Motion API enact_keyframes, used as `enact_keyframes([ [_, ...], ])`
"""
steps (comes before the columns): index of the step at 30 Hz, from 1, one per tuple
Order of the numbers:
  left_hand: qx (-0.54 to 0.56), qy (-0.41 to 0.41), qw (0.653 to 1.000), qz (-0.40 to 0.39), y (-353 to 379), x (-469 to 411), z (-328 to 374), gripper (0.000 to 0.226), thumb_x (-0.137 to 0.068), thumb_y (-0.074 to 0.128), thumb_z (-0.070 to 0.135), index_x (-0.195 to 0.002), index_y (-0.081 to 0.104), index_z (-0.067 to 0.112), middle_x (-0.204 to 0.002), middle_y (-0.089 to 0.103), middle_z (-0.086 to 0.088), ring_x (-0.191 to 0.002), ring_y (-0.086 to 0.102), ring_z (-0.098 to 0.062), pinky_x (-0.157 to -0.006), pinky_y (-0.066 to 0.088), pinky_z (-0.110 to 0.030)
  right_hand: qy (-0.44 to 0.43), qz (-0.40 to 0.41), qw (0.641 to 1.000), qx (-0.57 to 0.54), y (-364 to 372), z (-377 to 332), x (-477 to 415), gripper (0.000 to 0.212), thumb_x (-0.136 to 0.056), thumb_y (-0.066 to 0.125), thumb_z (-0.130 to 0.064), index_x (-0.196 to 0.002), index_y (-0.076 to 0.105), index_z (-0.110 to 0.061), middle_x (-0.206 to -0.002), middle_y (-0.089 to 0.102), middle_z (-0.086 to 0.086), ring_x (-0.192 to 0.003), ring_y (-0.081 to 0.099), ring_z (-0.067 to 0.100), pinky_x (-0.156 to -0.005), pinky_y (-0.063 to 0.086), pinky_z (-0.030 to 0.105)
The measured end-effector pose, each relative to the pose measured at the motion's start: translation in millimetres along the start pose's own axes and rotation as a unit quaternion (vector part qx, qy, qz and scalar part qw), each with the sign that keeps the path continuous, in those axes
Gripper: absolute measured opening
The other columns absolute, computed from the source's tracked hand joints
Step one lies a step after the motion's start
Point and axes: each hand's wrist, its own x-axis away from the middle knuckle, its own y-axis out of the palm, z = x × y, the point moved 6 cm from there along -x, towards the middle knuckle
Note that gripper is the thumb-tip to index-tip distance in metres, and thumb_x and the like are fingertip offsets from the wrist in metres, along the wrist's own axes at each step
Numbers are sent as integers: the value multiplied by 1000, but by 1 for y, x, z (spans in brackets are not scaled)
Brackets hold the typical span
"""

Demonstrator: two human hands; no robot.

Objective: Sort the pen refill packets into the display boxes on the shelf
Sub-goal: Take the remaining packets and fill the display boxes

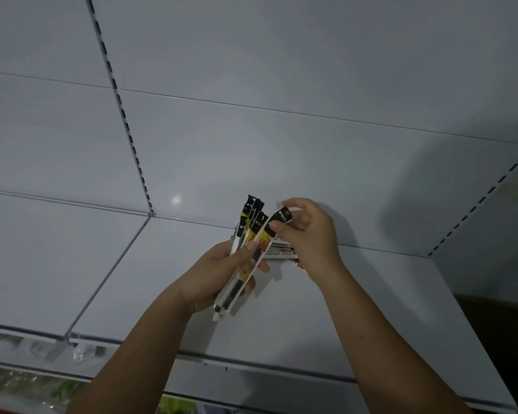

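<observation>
A fan of packets (248,212) was gripped above the shelf (356,318) by the left hand (216,276), fingers (263,266) curled round it. The front packet (281,217) was pinched at its top by the right hand (310,234). Printed packaging (281,251) lay on the shelf behind, mostly hidden.

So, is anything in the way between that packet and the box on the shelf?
Nothing visible is in the way. The right hand pinches the top of the front packet, which the left hand holds with the other packets. The display box lies on the shelf just behind, partly hidden by both hands.
</observation>
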Motion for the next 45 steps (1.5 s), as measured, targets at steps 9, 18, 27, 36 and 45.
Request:
enact_keyframes([
  [9,5,-6,1000,0,-3,-2,2,36,-96,65,44,-113,66,13,-94,71,-13,-65,61,-27,-63,53,-34,-21,21,1000,-1,9,-6,-7,22,-87,81,-5,-107,76,-13,-93,79,2,-88,77,19,-81,63,39],
  [18,80,15,995,64,-15,-3,5,32,-96,64,42,-104,60,11,-75,52,-7,-57,50,-24,-61,50,-35,-23,-19,997,76,4,-6,-13,11,-102,65,-25,-106,75,-22,-99,78,-7,-92,73,7,-83,58,26],
  [27,108,23,983,146,-32,-1,-4,23,-103,62,36,-104,54,14,-77,48,-2,-55,39,-16,-51,39,-29,-27,-69,931,358,-29,43,-15,28,-93,74,-21,-121,68,-26,-113,64,-8,-111,59,15,-98,49,32],
  [36,149,26,967,206,-44,-4,-9,18,-104,63,33,-105,58,15,-76,52,0,-55,38,-17,-52,34,-28,-47,-147,850,503,16,64,-30,45,-94,66,-37,-137,56,-28,-130,61,-2,-124,51,25,-104,39,39],
  [45,124,20,973,192,-43,-1,-12,22,-104,63,33,-112,61,12,-76,54,-3,-56,40,-19,-53,36,-30,-64,-216,846,483,6,83,-25,34,-99,66,-25,-132,67,-29,-119,59,-5,-119,49,21,-106,37,41],
])
